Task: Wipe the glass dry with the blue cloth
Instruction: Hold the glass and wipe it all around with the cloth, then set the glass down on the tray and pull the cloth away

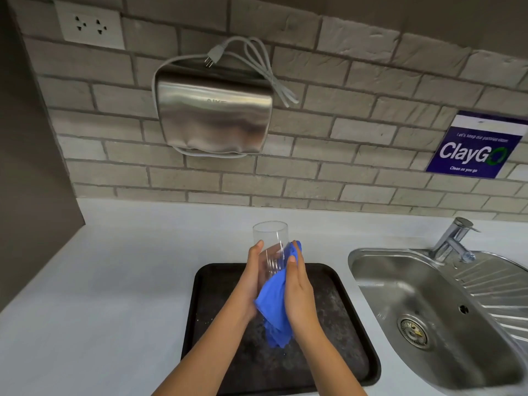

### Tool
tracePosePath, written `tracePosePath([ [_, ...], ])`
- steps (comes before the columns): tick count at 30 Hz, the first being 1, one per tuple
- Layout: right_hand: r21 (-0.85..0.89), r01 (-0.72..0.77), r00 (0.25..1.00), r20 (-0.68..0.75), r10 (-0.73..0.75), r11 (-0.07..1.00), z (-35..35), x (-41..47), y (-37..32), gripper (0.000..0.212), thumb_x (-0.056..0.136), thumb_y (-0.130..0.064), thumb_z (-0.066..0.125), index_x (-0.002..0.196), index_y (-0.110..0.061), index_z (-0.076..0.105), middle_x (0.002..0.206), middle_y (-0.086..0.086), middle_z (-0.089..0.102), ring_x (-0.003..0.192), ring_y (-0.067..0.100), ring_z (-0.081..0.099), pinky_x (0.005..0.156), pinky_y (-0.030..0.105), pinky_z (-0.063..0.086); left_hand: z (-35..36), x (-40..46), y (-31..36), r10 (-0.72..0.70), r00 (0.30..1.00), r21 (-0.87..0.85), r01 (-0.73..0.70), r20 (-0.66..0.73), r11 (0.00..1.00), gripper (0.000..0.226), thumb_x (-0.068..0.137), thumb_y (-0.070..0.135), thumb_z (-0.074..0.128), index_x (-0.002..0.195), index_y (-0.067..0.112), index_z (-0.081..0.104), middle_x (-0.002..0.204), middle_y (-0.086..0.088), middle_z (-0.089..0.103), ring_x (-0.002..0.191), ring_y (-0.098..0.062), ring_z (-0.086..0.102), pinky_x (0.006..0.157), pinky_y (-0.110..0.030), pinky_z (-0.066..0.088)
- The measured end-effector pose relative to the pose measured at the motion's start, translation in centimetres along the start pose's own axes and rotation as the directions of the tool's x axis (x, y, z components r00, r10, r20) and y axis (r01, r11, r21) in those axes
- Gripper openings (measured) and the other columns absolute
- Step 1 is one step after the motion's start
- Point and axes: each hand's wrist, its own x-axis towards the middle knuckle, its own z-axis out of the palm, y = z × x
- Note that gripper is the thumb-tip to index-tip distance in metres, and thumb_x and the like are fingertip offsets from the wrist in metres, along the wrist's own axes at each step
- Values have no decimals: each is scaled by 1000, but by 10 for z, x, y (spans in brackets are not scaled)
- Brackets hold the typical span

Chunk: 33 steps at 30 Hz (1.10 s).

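A tall clear glass (271,238) is held upright above the dark tray (348,318), its open rim pointing up and away from me. My left hand (251,281) wraps around its lower left side. A blue cloth (275,304) is pressed against the glass's right side by my right hand (300,290), and the cloth's loose end hangs down below both hands. The bottom of the glass is hidden by the hands and cloth.
A steel sink (428,304) with a tap (454,238) lies to the right in the white counter (114,281). On the brick wall hang a metal hand dryer (214,115) with a loose cord, a socket (90,25) and a blue sign (474,147).
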Motion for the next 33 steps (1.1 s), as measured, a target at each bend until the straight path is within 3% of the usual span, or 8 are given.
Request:
tracePosePath([
  [4, -75, 107, 989, -90, -114, 991, -3, 1, 6, 46, 101, -45, 28, 147, -45, 20, 159, -18, 22, 139, -4, 29, 117, 28, 27, 15, 1, 1, 116, 987, 257, -85, -108, 963, 32, 100, 46, 43, 111, 26, 66, 102, -4, 72, 89, -17, 72, 68, -25, 57],
  [8, -173, 164, 980, -84, -180, 971, -3, 7, 13, 48, 101, -45, 27, 149, -43, 21, 159, -24, 18, 127, -25, 25, 103, 1, 23, 13, 0, -12, 131, 987, 255, -103, -97, 961, 45, 97, 49, 50, 127, 17, 62, 112, -7, 73, 93, -15, 74, 69, -22, 59],
  [12, -63, 119, 991, -55, -122, 991, -5, 9, 20, 52, 99, -49, 27, 150, -42, 19, 157, -18, 26, 135, -6, 35, 114, 22, 32, 9, 3, -13, 118, 990, 179, -102, -82, 979, 64, 83, 36, 74, 140, 17, 50, 121, -14, 70, 100, -24, 74, 81, -34, 60],
  [15, -48, 99, 992, -68, -103, 994, -6, 3, 26, 55, 96, -51, 27, 150, -41, 20, 155, -18, 30, 128, -10, 39, 106, 12, 31, 7, 8, -12, 101, 991, 133, -89, -88, 987, 76, 71, 43, 78, 137, 13, 55, 121, -17, 70, 101, -27, 73, 81, -35, 61],
  [20, -45, 28, 997, -69, -31, 999, -11, -5, 43, 49, 102, -41, 29, 149, -31, 31, 143, -12, 49, 124, -5, 49, 105, 14, 36, 3, 25, -11, 106, 975, 16, -105, -195, 994, 55, 84, 36, 74, 133, 17, 58, 116, -13, 73, 99, -25, 74, 74, -32, 60],
  [22, -67, 5, 998, -59, -9, 998, -15, -5, 51, 46, 104, -33, 31, 149, -24, 33, 140, -18, 47, 112, -25, 45, 90, -5, 32, 1, 32, -12, 136, 967, 89, -120, -215, 989, 55, 86, 36, 72, 136, 21, 56, 124, -11, 69, 107, -25, 69, 86, -36, 58],
  [24, -72, -25, 998, -52, 21, 997, -20, -6, 60, 45, 104, -28, 33, 148, -19, 35, 146, -15, 42, 115, -25, 39, 83, -12, 26, -6, 36, -17, 172, 966, 195, -134, -195, 972, 58, 87, 36, 71, 140, 26, 50, 133, -2, 61, 115, -19, 61, 100, -38, 49],
  [33, -134, 19, 992, -118, -35, 991, -31, -13, 69, 43, 103, -31, 34, 146, -28, 39, 147, -21, 39, 112, -30, 39, 89, -8, 29, -36, 45, -46, 214, 975, 399, -175, -55, 900, 77, 82, 12, 78, 144, 31, 38, 142, 4, 52, 134, -11, 44, 102, -28, 40],
])
